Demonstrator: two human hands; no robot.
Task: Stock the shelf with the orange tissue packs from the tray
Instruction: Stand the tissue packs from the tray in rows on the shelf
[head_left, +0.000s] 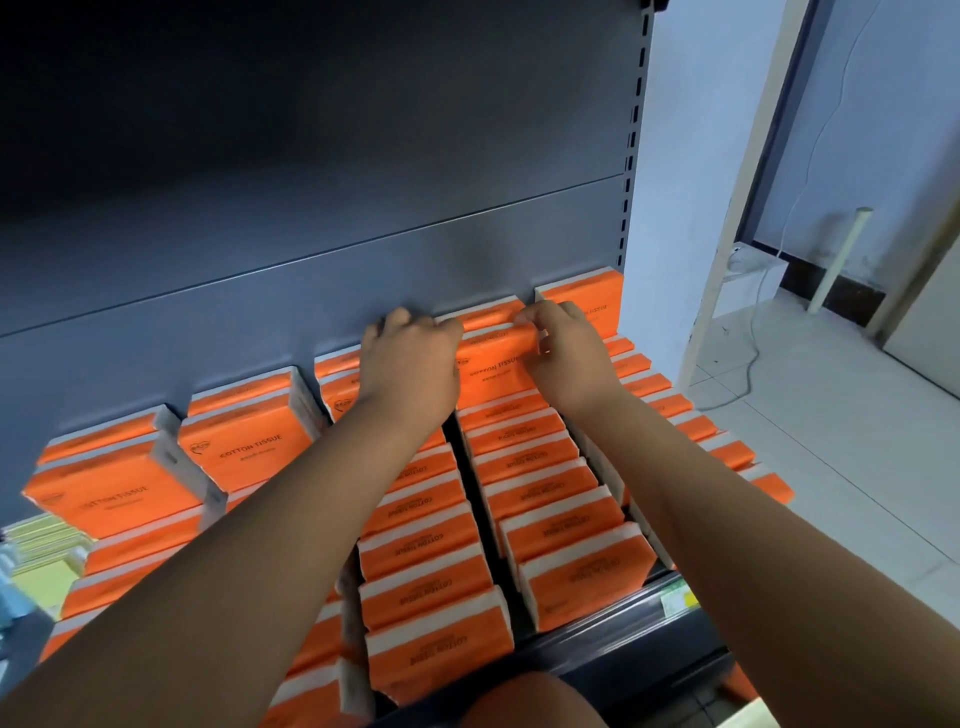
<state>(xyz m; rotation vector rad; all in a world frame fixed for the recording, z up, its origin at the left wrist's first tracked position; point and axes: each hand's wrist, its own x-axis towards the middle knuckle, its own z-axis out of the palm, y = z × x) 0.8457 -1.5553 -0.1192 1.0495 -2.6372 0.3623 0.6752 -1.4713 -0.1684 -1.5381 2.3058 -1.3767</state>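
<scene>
Grey-backed shelf (260, 312), filled with rows of orange tissue packs (431, 551). One pack (493, 364) sits at the back of a right-hand row, near the rear panel. Left grip (410, 358) and right grip (566, 353) each hold one end of it, fingers curled. Tiled floor (831, 441) lies to the right.
</scene>
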